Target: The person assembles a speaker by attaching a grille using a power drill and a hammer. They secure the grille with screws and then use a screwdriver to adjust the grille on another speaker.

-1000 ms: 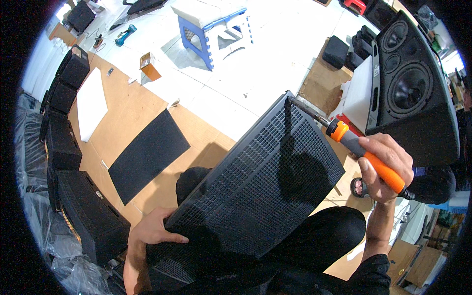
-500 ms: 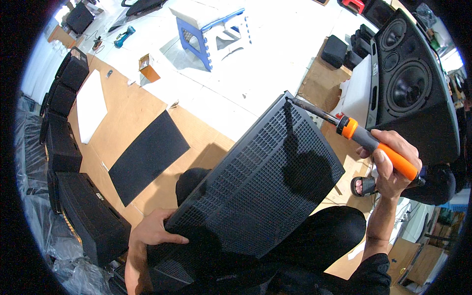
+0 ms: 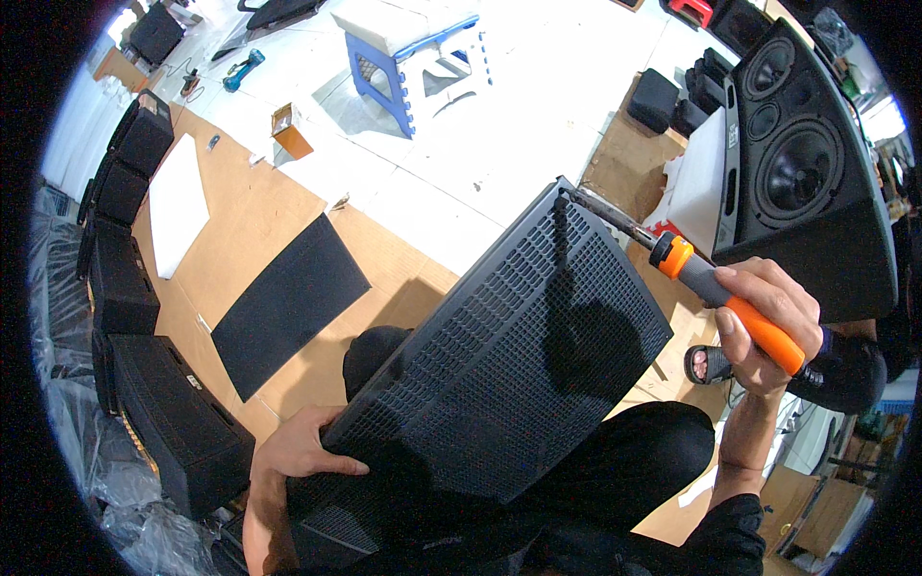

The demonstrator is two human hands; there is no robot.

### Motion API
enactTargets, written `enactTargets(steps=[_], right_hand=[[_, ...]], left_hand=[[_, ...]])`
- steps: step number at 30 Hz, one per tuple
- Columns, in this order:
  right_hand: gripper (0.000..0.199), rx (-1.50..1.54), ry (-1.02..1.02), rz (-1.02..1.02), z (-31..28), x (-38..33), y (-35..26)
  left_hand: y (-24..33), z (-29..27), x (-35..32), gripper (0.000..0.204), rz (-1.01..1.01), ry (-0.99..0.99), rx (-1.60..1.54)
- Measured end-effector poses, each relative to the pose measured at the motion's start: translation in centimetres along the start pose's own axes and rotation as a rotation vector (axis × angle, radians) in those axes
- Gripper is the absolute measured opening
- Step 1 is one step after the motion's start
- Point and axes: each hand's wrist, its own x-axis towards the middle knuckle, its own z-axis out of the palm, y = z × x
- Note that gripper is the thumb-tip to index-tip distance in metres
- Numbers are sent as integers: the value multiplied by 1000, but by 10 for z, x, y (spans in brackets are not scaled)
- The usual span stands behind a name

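A black speaker grille (image 3: 499, 384) with a fine mesh of holes lies tilted across my lap. My left hand (image 3: 305, 446) grips its near left edge, the thumb laid over the mesh and the other fingers partly hidden. In my right hand (image 3: 768, 322) is a soldering iron (image 3: 696, 269) with an orange and grey handle and a dark metal barrel. Its tip sits at the grille's far corner. The shadow of my arm and the tool falls over the mesh, so contact at the tip is hard to tell.
On brown cardboard to the left lie a black foam sheet (image 3: 288, 307) and a white sheet (image 3: 179, 211). Black speaker cabinets (image 3: 173, 422) line the left side; a large speaker (image 3: 807, 173) stands right. Ahead are a blue-and-white stool (image 3: 379, 82) and a small box (image 3: 291, 132). A sandaled foot (image 3: 706, 365) shows right.
My right hand and the handle of the soldering iron have shifted slightly left, while the tip remains by the same corner. My left hand and the grille hold still.
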Motion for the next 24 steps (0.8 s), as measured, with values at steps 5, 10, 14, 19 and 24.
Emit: enactTargets(steps=[5, 10, 14, 19, 24], right_hand=[[26, -19, -83, -6, 2, 6, -4], [23, -18, -58, 18, 3, 10, -14], [21, 10, 19, 92, 8, 7, -12], [22, -29, 5, 45, 11, 4, -17], [27, -99, -53, 23, 8, 7, -30]], left_hand=[[-5, -1, -1, 61, -19, 0, -3], [-2, -1, 0, 59, -17, 5, 11], [-1, -1, 1, 58, 9, -2, 21], [-6, 0, -1, 58, 9, 9, -1], [-2, -1, 0, 58, 17, 11, 55]])
